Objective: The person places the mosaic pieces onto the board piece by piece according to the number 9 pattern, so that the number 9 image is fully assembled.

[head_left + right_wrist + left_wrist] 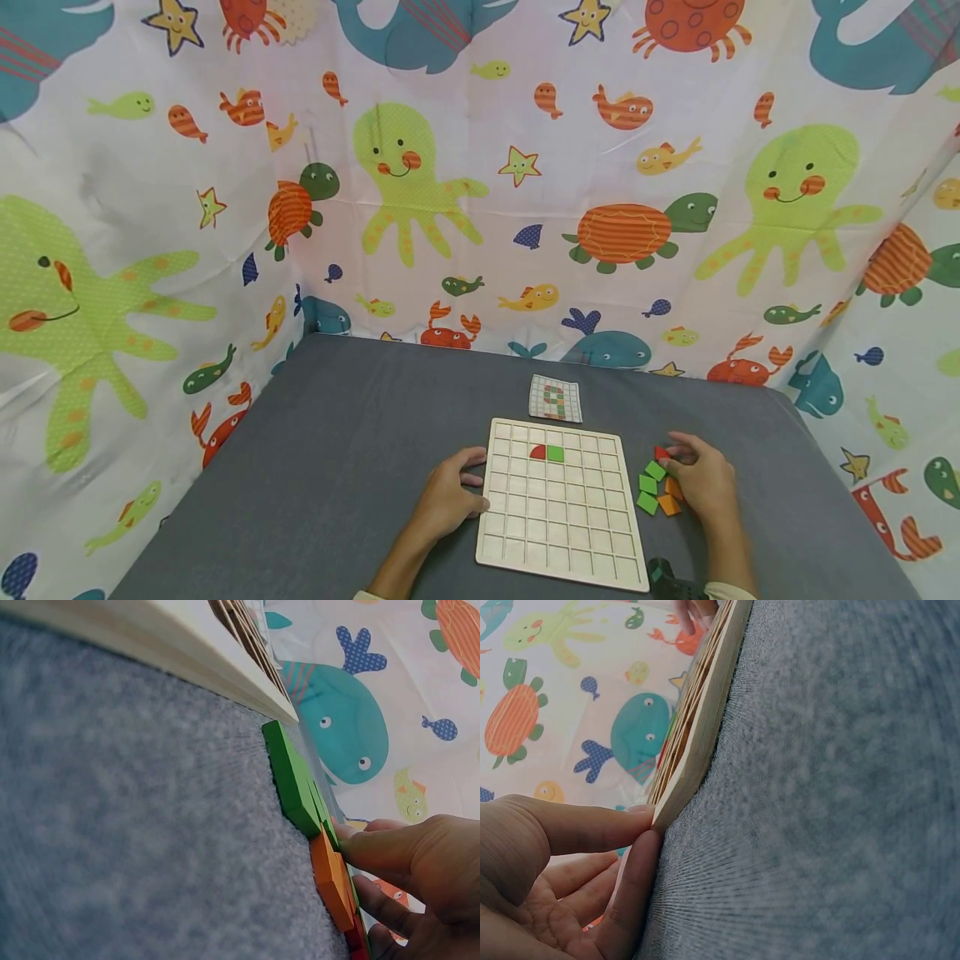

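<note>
A pale wooden grid board (558,508) lies on the table, with a red rounded tile (538,452) and a green square tile (555,453) side by side in an upper row. My left hand (450,492) holds the board's left edge, thumb and forefinger tips against the rim (694,754). Right of the board, my right hand (702,475) pinches a red tile (661,453) at the far end of a small pile. Several green tiles (648,483) and orange tiles (670,505) lie under and beside its fingers. In the right wrist view, the thumb and fingers partly hide the pile.
Behind the board lies a pattern card (555,398) showing a red and green figure on a grid. A black object (667,581) sits by the board's near right corner. A curtain (465,208) printed with sea animals surrounds the grey table (360,467).
</note>
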`<state>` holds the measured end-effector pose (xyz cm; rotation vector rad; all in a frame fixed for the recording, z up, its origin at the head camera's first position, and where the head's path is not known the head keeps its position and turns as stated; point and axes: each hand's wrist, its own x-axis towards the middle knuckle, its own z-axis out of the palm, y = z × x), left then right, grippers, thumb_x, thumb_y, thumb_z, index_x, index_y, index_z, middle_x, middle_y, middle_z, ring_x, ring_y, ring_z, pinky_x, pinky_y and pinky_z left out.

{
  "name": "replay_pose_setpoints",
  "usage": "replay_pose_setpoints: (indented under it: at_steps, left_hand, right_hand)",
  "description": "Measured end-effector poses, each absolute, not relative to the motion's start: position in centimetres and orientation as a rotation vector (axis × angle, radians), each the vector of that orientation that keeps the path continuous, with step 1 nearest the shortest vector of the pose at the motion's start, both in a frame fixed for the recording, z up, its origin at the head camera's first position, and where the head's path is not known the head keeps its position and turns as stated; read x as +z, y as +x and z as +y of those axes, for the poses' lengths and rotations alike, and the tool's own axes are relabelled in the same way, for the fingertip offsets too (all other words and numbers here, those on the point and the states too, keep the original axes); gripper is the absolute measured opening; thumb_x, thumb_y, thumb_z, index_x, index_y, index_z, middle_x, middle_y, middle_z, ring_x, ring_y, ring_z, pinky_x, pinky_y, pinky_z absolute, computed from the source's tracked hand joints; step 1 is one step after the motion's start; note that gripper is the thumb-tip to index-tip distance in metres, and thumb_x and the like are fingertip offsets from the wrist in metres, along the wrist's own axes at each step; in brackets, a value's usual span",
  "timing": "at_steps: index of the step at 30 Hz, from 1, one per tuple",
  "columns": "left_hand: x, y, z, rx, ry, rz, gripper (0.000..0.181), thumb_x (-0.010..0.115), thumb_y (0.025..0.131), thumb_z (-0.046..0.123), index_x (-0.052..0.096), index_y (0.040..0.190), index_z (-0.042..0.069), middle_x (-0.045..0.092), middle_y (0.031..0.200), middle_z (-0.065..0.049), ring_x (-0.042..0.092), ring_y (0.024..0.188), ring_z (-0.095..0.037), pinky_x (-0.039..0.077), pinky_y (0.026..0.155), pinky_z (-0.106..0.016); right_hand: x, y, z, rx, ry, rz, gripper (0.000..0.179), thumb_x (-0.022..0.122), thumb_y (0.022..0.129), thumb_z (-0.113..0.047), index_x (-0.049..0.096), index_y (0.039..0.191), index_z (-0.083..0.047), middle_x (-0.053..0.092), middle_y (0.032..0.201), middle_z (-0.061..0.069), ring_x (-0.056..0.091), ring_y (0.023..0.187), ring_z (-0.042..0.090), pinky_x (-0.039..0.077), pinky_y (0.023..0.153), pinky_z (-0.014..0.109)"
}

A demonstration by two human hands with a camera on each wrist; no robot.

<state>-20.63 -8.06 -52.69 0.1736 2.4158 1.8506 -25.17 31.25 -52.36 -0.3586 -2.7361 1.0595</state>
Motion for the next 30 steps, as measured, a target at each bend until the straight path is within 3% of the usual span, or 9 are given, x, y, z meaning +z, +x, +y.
replay_pose_setpoints:
  at_steps: [5, 21, 25, 30]
  left_hand:
    - [-52.7, -20.6, -8.1, 1.855, 0.174, 2.410, 0.077, 0.078, 0.071, -0.018, 0.060, 0.144, 0.000, 0.064, 0.144, -0.020, 0.069, 0.111, -0.032, 0.062, 0.062, -0.034]
    - [-52.7, -20.6, -8.1, 1.855, 0.174, 2.414, 0.077, 0.078, 0.071, -0.017, 0.061, 0.144, 0.000, 0.064, 0.144, -0.019, 0.069, 0.111, -0.032, 0.062, 0.063, -0.034]
    - [-52.7, -20.6, -8.1, 1.857, 0.178, 2.416, 0.077, 0.078, 0.071, -0.017, 0.061, 0.144, 0.000, 0.064, 0.144, -0.020, 0.069, 0.111, -0.032, 0.061, 0.062, -0.034]
    - [-52.8, -20.5, -8.0, 1.844, 0.179, 2.427, 0.077, 0.078, 0.073, -0.018, 0.060, 0.145, -0.001, 0.063, 0.144, -0.021, 0.069, 0.112, -0.033, 0.061, 0.063, -0.033]
  right_hand:
    - [-52.4, -25.2, 31.3, 1.049, -0.346, -2.752, 0.049, 0.078, 0.095, -0.005, 0.063, 0.141, 0.001, 0.073, 0.124, 0.025, 0.065, 0.117, 0.047, 0.044, 0.104, 0.067]
    - [-52.1, -25.2, 31.0, 0.997, -0.313, -2.753, 0.053, 0.081, 0.094, -0.009, 0.063, 0.142, 0.001, 0.076, 0.118, 0.022, 0.070, 0.107, 0.041, 0.055, 0.092, 0.059]
    - [-51.6, -25.1, 30.7, 0.994, -0.236, -2.757, 0.055, 0.083, 0.093, -0.013, 0.063, 0.142, 0.000, 0.077, 0.117, 0.020, 0.070, 0.105, 0.038, 0.057, 0.084, 0.047]
    - [-50.8, -25.1, 29.9, 1.011, -0.133, -2.781, 0.056, 0.083, 0.093, -0.015, 0.063, 0.144, -0.003, 0.077, 0.117, 0.017, 0.068, 0.100, 0.032, 0.049, 0.070, 0.030]
